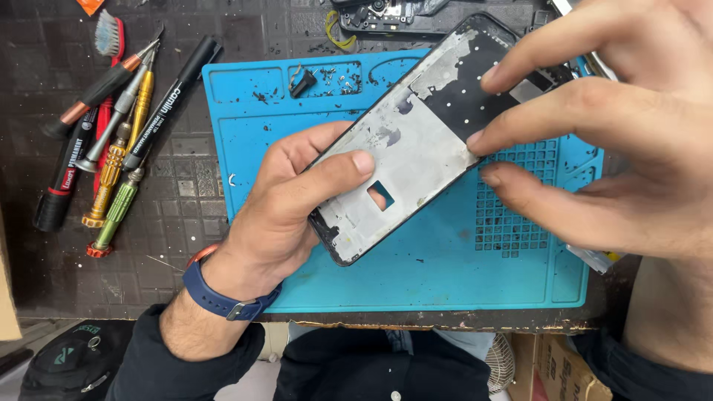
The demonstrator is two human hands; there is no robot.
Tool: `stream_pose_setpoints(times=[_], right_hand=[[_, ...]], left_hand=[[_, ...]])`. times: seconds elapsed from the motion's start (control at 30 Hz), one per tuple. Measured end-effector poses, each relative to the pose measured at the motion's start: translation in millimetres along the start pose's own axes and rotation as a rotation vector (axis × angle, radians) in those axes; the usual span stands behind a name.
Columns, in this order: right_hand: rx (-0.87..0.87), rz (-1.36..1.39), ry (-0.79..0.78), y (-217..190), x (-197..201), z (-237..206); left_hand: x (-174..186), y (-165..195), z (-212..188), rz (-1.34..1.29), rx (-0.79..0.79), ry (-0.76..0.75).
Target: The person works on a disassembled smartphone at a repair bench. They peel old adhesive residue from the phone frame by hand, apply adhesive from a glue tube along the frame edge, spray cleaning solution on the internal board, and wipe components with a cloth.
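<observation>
Left hand [286, 204] grasps phone frame [420, 134] above blue mat [445, 275], thumb across its plate; right hand [616, 126] fingertips pinch the frame's upper part; screwdrivers [119, 148] left of mat.

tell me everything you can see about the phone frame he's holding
The phone frame is a thin black-edged rectangle with a dull grey metal inner plate, patchy with residue, a dark area toward its far end and a small square cutout near the middle. It is held tilted diagonally above the blue mat. The left hand grips its near end, thumb on top; the right hand fingers press its far half.
</observation>
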State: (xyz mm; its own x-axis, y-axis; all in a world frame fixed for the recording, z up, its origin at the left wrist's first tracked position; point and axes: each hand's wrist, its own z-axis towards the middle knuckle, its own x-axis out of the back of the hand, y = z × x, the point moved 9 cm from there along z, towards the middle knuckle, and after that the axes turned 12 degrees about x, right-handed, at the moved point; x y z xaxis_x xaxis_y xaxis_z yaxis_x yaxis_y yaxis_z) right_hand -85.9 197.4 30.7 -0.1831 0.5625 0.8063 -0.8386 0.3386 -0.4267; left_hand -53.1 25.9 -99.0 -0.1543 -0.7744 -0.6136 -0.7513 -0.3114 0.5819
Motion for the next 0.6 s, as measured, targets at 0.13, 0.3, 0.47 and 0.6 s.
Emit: stream_pose_setpoints(times=[0.13,0.3,0.47,0.6], right_hand=[[0.021,-0.062,0.000,-4.1,-0.3,0.4],[0.014,-0.009,0.020,-7.5,-1.8,-0.1],[0.100,0.005,0.077,-14.7,-4.7,2.3],[0.096,0.026,0.088,-13.7,-4.9,1.3]], left_hand=[[0.2,-2.2,1.1,-0.022,0.015,0.000],[-2.8,-3.1,2.5,-0.038,0.029,-0.021],[-3.9,-8.8,4.3,-0.050,0.104,-0.057],[-5.5,-10.6,4.1,-0.064,0.130,-0.080]])
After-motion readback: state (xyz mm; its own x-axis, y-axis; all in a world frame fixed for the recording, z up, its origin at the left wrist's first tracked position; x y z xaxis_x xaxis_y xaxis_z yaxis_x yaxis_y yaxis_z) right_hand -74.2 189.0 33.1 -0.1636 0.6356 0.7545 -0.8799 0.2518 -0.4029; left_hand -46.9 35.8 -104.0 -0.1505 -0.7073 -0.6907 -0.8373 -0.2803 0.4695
